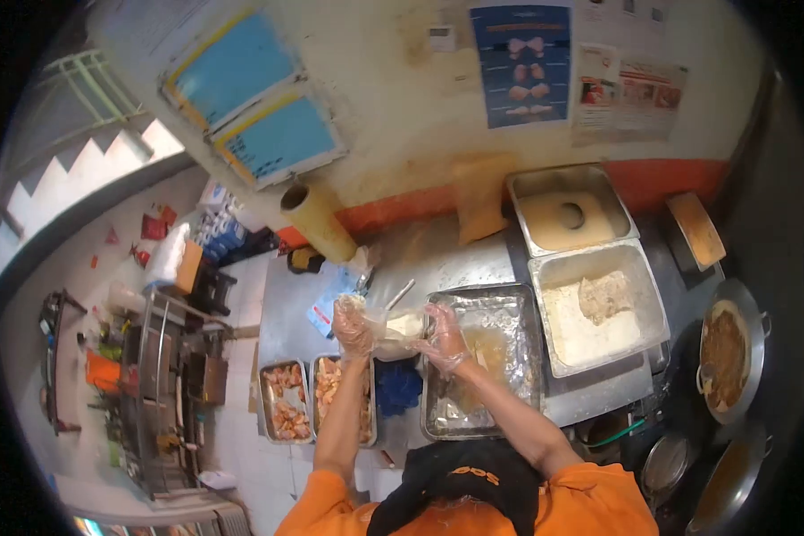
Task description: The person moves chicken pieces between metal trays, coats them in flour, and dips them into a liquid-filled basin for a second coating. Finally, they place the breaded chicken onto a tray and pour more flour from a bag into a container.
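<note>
My left hand (354,329), in a clear plastic glove smeared with pale powder, is closed on one end of a clear plastic bag (397,327) with something whitish inside. My right hand (445,339), gloved too, grips the other end with its fingers partly curled. The bag is held above the steel table, between the trays. Under my left forearm lies a metal tray of raw meat pieces (328,380). Below my right hand is a large, wet-looking metal tray (437,415). A dark blue crumpled thing (400,386) sits below the bag.
Another meat tray (286,402) stands at the left. To the right are a pan of white flour (598,308), a pan of tan liquid (569,219) and a wok of brown food (726,350). A yellowish tube (317,223) stands at the back by a blue-and-white packet (335,299).
</note>
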Available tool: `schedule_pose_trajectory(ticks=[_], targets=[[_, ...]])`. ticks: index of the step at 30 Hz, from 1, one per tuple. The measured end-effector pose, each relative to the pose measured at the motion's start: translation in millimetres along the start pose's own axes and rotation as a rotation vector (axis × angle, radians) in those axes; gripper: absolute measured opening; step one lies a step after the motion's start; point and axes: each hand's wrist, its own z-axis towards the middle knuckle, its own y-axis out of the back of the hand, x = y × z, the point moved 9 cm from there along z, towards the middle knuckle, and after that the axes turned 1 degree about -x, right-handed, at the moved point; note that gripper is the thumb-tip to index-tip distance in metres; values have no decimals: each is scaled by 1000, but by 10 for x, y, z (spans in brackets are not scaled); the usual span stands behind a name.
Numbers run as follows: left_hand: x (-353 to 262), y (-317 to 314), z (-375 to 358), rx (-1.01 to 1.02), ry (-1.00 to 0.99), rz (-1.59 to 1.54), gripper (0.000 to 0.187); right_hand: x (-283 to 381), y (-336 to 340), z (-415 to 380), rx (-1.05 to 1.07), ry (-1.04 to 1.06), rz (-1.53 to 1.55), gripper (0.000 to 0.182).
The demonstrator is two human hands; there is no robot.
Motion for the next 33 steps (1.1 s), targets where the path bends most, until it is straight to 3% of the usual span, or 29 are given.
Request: schedule_pose_trajectory(ticks=[1, 4, 5, 6, 7, 9, 12, 15, 17, 19, 22, 25, 27, 33], targets=[[-342, -38, 33, -34, -240, -6, 27, -53, -3, 14, 22, 9, -23, 97], [-777, -273, 98, 14, -386, 15, 27, -269, 23, -1, 23, 75, -37, 122], [-649, -372, 171, 102, -365, 0, 28, -314, 4, -32, -7, 138, -9, 127], [-1027, -397, 200, 150, -390, -61, 29, -320, 44, -43, -39, 200, 14, 132], [-1467, -393, 211, 198, -410, -121, 29, -260, 167, -2, -4, 169, 65, 132], [-1731, -475, 326, 221, -476, -170, 32, 160, 492, 8, 85, 113, 183, 133], [-2525, -808, 313, 467, -423, -459, 36, 259, 702, -80, 1, -30, 770, 132], [-2931, -1618, 53, 848, -149, -422, 38, -551, 455, -252, 131, -227, 1246, 81], [-3312, -2104, -252, 934, -378, -258, 35, -646, 580, -372, 71, -167, 1417, 57], [-3523, -2595, -629, 1088, -324, -72, 38, -443, 993, -594, -153, 65, 1416, 43], [-3491, -3316, -1159, 1169, -431, 127, 41, -397, 980, -888, -228, -381, 1756, 33], [-3477, -3760, -1571, 1271, -675, 461, 42, 50, 1207, -898, -198, -361, 2201, 32], [-3360, -3954, -1676, 1302, -582, 480, 43, 82, 1314, -900, -216, -283, 2329, 33], [-3198, -4076, -1631, 1365, -477, 520, 45, -73, 1537, -864, -387, -297, 2007, 36]])
